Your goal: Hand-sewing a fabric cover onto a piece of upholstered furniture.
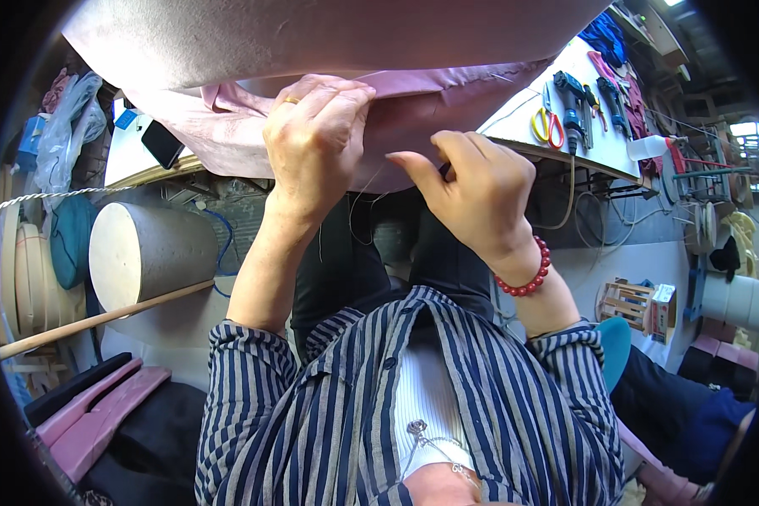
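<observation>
A large piece covered in dusty pink fabric (329, 34) lies on the workbench in front of me, its edge hanging over the front. My left hand (312, 143), with a ring on one finger, grips the folded fabric edge from below. My right hand (472, 190), with a red bead bracelet at the wrist, pinches at the same edge just to the right; fingers closed, thumb pointing left. A thin thread seems to hang below the fabric between the hands. Whether the right hand holds a needle cannot be made out.
The white workbench (586, 152) carries scissors with yellow and red handles (548, 126), a blue power tool (572, 105) and pliers at right. A dark phone (162, 143) lies at left. A foam cylinder (148, 253) and a wooden stick (101, 319) sit below left.
</observation>
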Demonstrator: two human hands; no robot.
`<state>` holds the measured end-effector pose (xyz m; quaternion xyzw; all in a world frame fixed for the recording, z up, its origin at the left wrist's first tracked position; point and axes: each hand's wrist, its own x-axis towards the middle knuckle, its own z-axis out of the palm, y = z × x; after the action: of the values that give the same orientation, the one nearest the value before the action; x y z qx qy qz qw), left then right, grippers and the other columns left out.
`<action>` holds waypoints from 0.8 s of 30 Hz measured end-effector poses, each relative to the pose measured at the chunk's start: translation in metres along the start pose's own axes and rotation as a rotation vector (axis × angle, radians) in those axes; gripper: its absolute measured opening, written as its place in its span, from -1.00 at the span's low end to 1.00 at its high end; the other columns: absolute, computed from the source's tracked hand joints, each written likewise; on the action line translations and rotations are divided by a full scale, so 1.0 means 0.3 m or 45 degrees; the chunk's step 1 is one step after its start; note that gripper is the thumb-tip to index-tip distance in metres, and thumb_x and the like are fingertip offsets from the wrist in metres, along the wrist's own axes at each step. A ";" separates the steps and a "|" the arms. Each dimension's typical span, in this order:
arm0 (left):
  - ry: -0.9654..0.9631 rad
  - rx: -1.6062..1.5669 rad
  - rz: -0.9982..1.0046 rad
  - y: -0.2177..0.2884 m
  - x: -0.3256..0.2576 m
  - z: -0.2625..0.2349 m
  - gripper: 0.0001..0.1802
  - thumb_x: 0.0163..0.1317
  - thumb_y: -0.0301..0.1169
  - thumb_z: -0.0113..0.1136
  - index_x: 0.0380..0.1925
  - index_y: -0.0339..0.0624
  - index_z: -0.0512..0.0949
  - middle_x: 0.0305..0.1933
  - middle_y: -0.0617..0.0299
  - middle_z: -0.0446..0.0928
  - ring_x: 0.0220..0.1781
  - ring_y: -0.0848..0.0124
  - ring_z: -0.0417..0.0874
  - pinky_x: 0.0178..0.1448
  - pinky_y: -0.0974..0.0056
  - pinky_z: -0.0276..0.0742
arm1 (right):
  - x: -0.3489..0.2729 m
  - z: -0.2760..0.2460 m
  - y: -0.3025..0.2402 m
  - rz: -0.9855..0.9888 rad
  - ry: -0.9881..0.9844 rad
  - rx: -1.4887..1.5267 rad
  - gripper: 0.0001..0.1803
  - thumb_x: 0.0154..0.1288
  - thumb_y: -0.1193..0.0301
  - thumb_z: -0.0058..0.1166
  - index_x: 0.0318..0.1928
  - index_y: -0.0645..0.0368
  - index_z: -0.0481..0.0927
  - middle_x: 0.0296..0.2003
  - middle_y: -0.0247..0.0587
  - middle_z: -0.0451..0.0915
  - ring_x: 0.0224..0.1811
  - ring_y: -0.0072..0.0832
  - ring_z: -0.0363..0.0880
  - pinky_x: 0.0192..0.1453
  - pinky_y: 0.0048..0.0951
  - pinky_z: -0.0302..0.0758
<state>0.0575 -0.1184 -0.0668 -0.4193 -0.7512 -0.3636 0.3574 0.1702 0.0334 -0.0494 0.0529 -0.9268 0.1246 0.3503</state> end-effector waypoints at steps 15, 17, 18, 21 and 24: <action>0.091 0.039 -0.035 -0.008 -0.008 -0.008 -0.82 -0.09 -0.57 0.40 -0.45 -0.13 0.62 -0.38 0.24 0.66 -0.27 0.25 0.67 -0.04 0.19 0.50 | -0.171 -0.021 0.162 0.683 -0.131 -0.172 -0.87 0.21 0.43 0.24 -0.26 0.21 0.66 -0.35 -0.04 0.68 -0.34 -0.16 0.70 -0.25 -0.28 0.58; 0.116 0.064 -0.036 -0.010 -0.027 -0.028 -0.80 -0.11 -0.57 0.43 -0.44 -0.16 0.62 -0.35 0.23 0.65 -0.22 0.26 0.65 0.00 0.19 0.48 | -0.191 -0.097 0.171 0.781 -0.435 -0.310 -0.82 0.24 0.41 0.21 -0.17 0.19 0.67 -0.24 -0.03 0.69 -0.21 -0.10 0.69 -0.11 -0.19 0.59; 0.114 0.017 -0.084 -0.001 -0.026 -0.036 -0.80 -0.10 -0.55 0.44 -0.42 -0.16 0.63 -0.34 0.22 0.65 -0.20 0.25 0.66 0.00 0.20 0.49 | -0.184 -0.147 0.154 0.831 -0.591 -0.386 -0.82 0.25 0.41 0.21 -0.16 0.19 0.67 -0.24 -0.03 0.69 -0.20 -0.11 0.69 -0.10 -0.20 0.60; 0.120 -0.056 -0.150 0.011 -0.026 -0.071 -0.81 -0.03 -0.54 0.42 -0.36 -0.22 0.67 -0.30 0.19 0.68 -0.18 0.23 0.67 0.00 0.21 0.53 | -0.147 -0.184 0.081 0.658 -0.187 0.117 -0.90 0.20 0.52 0.25 -0.25 0.23 0.71 -0.34 -0.05 0.70 -0.34 -0.18 0.70 -0.26 -0.34 0.59; 0.090 0.001 -0.146 -0.012 -0.013 -0.090 -0.83 0.02 -0.56 0.37 -0.32 -0.25 0.70 -0.25 0.17 0.69 -0.15 0.23 0.67 0.00 0.20 0.54 | -0.055 -0.107 0.016 0.160 0.176 0.216 -0.85 0.08 0.62 0.31 -0.28 0.30 0.69 -0.37 -0.05 0.69 -0.38 -0.23 0.68 -0.27 -0.39 0.59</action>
<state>0.0621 -0.1440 -0.0581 -0.3622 -0.7610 -0.3978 0.3625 0.2022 0.0469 -0.0381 0.0155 -0.8880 0.2278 0.3991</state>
